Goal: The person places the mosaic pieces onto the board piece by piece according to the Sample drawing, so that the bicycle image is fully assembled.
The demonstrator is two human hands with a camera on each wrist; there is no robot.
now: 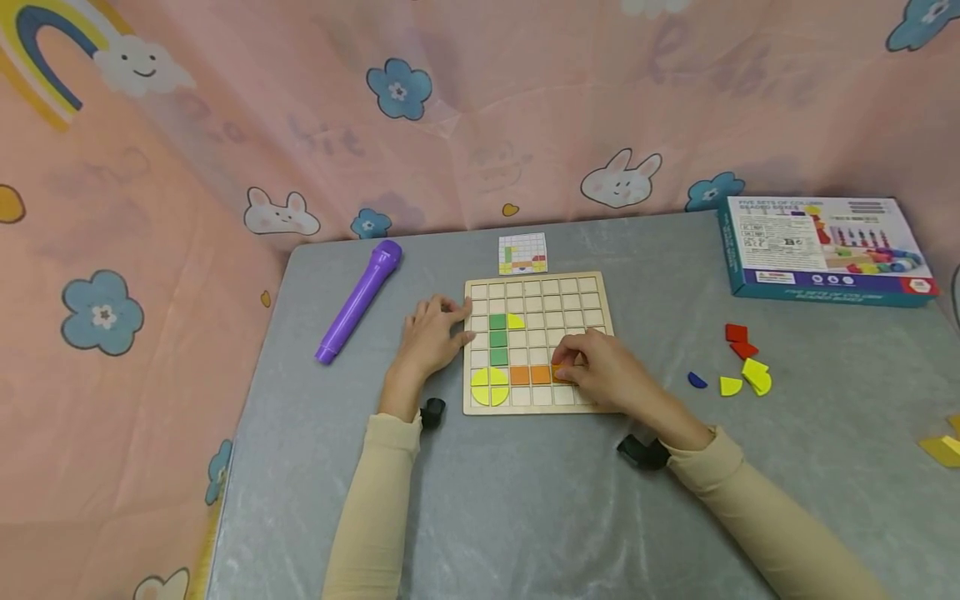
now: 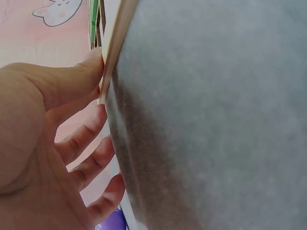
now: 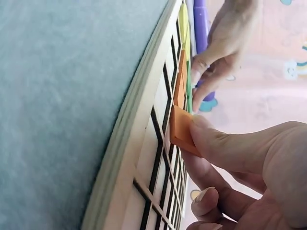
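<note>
A wooden grid board (image 1: 570, 408) lies on the table. Along its left edge rests my left hand (image 1: 431, 337), thumb and fingertips at the rim and nothing held. My right hand (image 1: 606, 367) pinches an orange square tile (image 3: 182, 128) between thumb and finger, tilted with one edge at the grid. Two orange tiles (image 1: 529, 375) sit in the row just left of it. Green squares (image 1: 498, 339) form a column on the board, with a yellow quarter piece (image 1: 515, 321) beside the top one. Yellow quarter pieces (image 1: 490, 387) make a circle at lower left.
A pattern card (image 1: 522, 253) lies behind the board. To the left is a purple microphone-shaped object (image 1: 358, 302). Loose yellow pieces (image 1: 757, 377), red pieces (image 1: 738, 339) and a blue piece (image 1: 697, 380) lie at right, before a printed box (image 1: 828, 250).
</note>
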